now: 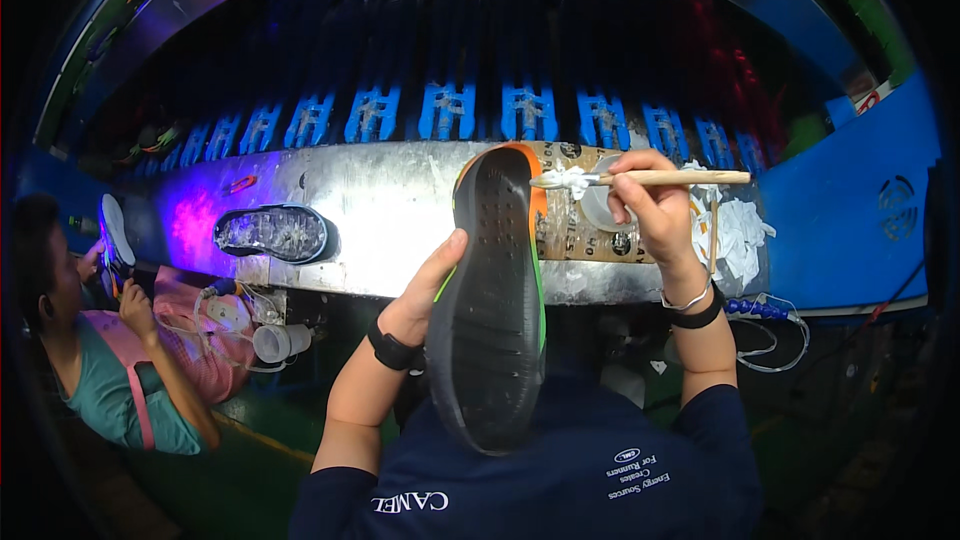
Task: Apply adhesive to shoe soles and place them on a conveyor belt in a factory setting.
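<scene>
My left hand (pixel 425 290) grips a dark shoe sole (pixel 492 310) by its left edge, holding it upright with the black underside toward me; its rim shows orange at the top and green along the sides. My right hand (pixel 650 210) holds a wooden-handled brush (pixel 640 178) level, its white, glue-laden bristles touching the sole's upper right edge. Both wrists wear dark bands, and the right one also has a thin silver bracelet.
A metal work ledge (pixel 380 210) runs across, with a clear sole (pixel 268 233) lying on it at left, a white cup (pixel 603 208) on cardboard and crumpled white rags (pixel 735 235) at right. Blue conveyor racks (pixel 450 110) lie beyond. Another person (pixel 90 340) sits at far left.
</scene>
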A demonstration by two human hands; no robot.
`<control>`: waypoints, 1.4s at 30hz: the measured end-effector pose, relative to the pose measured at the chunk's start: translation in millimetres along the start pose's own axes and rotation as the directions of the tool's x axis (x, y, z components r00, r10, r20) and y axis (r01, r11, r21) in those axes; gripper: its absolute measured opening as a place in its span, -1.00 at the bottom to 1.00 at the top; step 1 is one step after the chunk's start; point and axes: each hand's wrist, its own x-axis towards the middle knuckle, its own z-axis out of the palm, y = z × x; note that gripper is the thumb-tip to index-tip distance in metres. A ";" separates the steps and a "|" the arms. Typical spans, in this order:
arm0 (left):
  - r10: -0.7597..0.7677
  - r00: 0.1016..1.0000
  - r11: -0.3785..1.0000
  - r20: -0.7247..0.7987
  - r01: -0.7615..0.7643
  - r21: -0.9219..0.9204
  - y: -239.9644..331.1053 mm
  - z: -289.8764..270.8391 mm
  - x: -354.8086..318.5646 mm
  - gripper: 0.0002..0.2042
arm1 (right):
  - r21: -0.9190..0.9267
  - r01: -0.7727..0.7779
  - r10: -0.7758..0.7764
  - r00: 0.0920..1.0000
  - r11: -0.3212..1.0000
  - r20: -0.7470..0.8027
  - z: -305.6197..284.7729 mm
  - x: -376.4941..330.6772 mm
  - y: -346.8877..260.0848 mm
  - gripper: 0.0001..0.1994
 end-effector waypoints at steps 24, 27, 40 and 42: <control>0.149 0.984 0.939 0.095 -0.171 0.298 10.3 8.3 11.7 -0.37 | -0.243 -0.011 -0.015 0.995 0.970 -0.102 -2.8 -8.9 5.7 -0.87; 0.125 0.989 0.944 0.077 -0.142 0.297 9.5 8.1 9.5 -0.37 | -0.292 0.009 -0.042 0.993 0.956 -0.109 -1.1 -8.1 5.8 -0.87; 0.012 0.996 0.975 0.083 -0.030 0.219 5.7 13.8 1.5 -0.47 | -0.344 0.183 -0.213 0.976 0.921 -0.052 6.0 7.3 3.5 -0.88; 0.008 0.996 0.975 0.091 -0.028 0.220 5.1 11.3 2.3 -0.48 | -0.335 0.184 -0.208 0.977 0.924 -0.038 6.4 8.5 4.0 -0.88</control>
